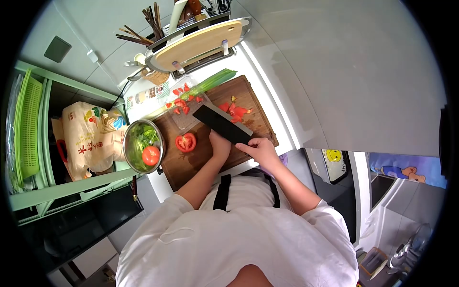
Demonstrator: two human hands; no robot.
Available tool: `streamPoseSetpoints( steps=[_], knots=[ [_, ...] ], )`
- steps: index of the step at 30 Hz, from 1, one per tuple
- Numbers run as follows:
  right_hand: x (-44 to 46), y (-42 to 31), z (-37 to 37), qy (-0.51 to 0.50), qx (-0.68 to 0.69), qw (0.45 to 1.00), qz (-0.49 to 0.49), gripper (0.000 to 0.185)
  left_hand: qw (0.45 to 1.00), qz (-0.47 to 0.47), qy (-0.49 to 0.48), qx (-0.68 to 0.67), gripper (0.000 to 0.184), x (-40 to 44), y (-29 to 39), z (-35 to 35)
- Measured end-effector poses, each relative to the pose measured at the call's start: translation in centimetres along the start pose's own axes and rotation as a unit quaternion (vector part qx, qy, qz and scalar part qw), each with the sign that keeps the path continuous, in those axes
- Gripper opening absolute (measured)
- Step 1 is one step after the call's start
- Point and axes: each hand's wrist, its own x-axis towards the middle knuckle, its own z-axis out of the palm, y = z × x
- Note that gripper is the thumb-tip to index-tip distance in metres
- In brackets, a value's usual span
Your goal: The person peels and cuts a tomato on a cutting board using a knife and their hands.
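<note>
Beneath the cleaver (221, 123) the right hand (260, 151) grips, the left hand's (220, 144) grip is unclear.

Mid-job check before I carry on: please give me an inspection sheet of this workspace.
Surface: brown cutting board on a white counter.
Job's things: broad black knife above the board; halved tomato and red pieces on it.
Clutter: metal bowl holding greens and a tomato; long green stalk at the board's far side.
Hands: right hand holds the knife; left hand partly hidden by the blade.
Cables: white cable on the wall.
Surroundings: green shelving left, chopping-board rack beyond.
</note>
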Motion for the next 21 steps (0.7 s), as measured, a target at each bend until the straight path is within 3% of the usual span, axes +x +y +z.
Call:
streamPoseSetpoints(
  steps=[12, 15, 18, 21],
  knots=[
    [1.1, 0.3, -1.2, -0.004, -0.078, 0.997, -0.010, 0.050, 0.999, 0.019, 0.015, 0.026, 0.023, -0.1, 0.1, 0.0],
    [1.8, -0.2, -1.5, 0.006, -0.059, 0.998, -0.010, 0.052, 0.998, -0.064, -0.001, -0.026, 0.013, -0.2, 0.0, 0.1],
    [1.8, 0.1, -2.1, -0.002, -0.025, 1.000, -0.011, 0.052, 0.997, -0.074, -0.017, -0.007, 0.021, 0.2, -0.5, -0.2],
    [0.3, 1.7, -3.4, 0.015, 0.026, 0.999, -0.014, 0.051, 1.000, 0.014, 0.006, 0.023, 0.025, 0.2, -0.5, -0.1]
  ],
)
